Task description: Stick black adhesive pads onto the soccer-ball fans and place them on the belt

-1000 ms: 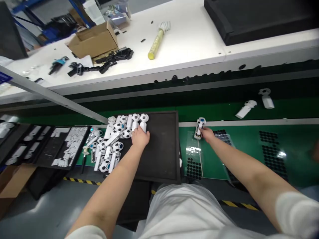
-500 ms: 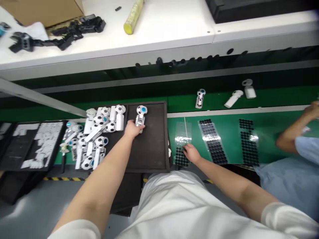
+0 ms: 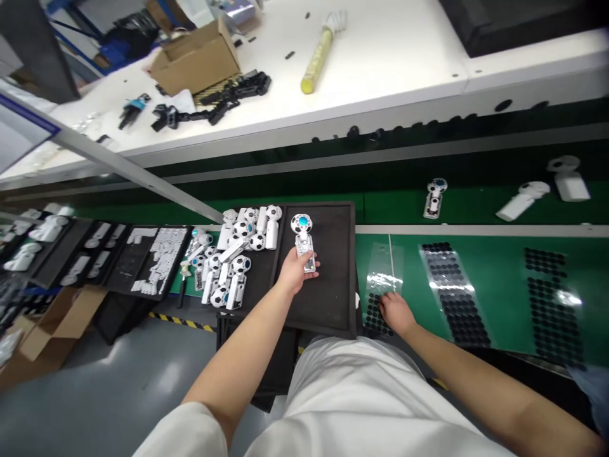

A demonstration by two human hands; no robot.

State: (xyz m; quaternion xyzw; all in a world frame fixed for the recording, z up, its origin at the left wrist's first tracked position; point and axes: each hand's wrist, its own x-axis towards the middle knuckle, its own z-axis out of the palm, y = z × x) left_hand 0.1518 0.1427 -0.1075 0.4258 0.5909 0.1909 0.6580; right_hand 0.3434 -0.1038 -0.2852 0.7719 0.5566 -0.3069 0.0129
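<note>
My left hand is closed round the white handle of a small football-patterned device, perhaps a handheld fan, with a blue disc in its round head. It is held above the bare half of a black tray. My right hand rests on a clear sheet of round black stickers, its fingertips bent together at the dots. Whether a sticker is between them cannot be seen. A heap of similar football-patterned devices lies left of my left hand, partly in the tray.
Two more sheets of black dots, a middle sheet and a right sheet, lie on the green bench. Beyond them are several white devices. A white shelf spans above, with a slanted post at left.
The view has swung left, so more trays show there and the co-worker's arm has left view. My left hand has lifted the device nearer me. My right hand stays at the sticker sheet.
</note>
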